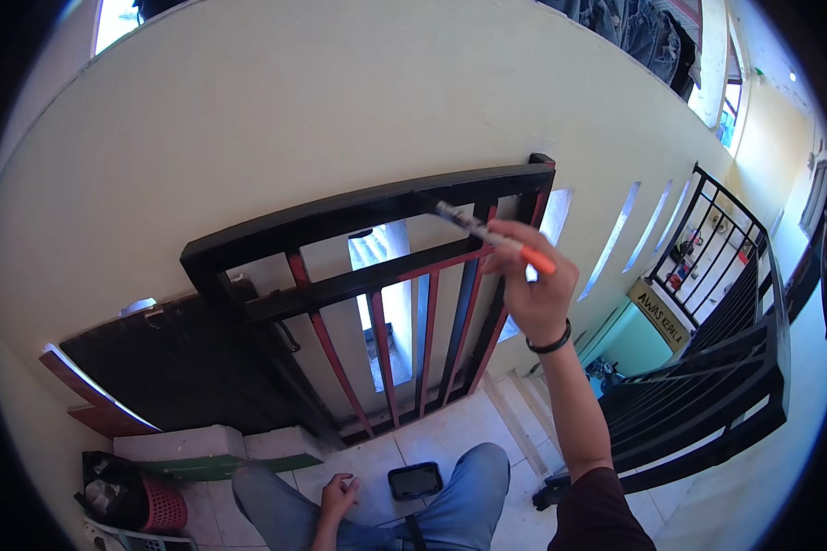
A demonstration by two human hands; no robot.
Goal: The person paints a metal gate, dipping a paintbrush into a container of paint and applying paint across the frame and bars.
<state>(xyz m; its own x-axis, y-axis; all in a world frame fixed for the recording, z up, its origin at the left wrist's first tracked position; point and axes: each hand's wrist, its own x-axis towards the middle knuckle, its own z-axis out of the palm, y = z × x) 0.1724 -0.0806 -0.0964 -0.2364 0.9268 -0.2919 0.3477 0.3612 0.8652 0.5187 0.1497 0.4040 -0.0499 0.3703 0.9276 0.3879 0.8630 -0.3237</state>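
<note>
My right hand [534,282] grips a paintbrush [482,231] with an orange handle end. Its tip is at the black top rail [365,200] of a metal gate, near the right half. Black covers the gate's frame and upper rails, while red shows on several upright bars [338,372] and under the middle rail. My left hand [340,492] rests by my left thigh, its fingers loosely bent and apart, with nothing clearly held. On the floor tiles between my knees sits a small black tray [415,480] with dark, shiny contents.
To the right, stairs [517,406] lead down beside a black metal railing [703,386]. A dark panel [186,365] and pale blocks [179,444] stand at left, near a pink basket [164,504] and black bag [114,492]. Jeans [634,34] hang above the wall.
</note>
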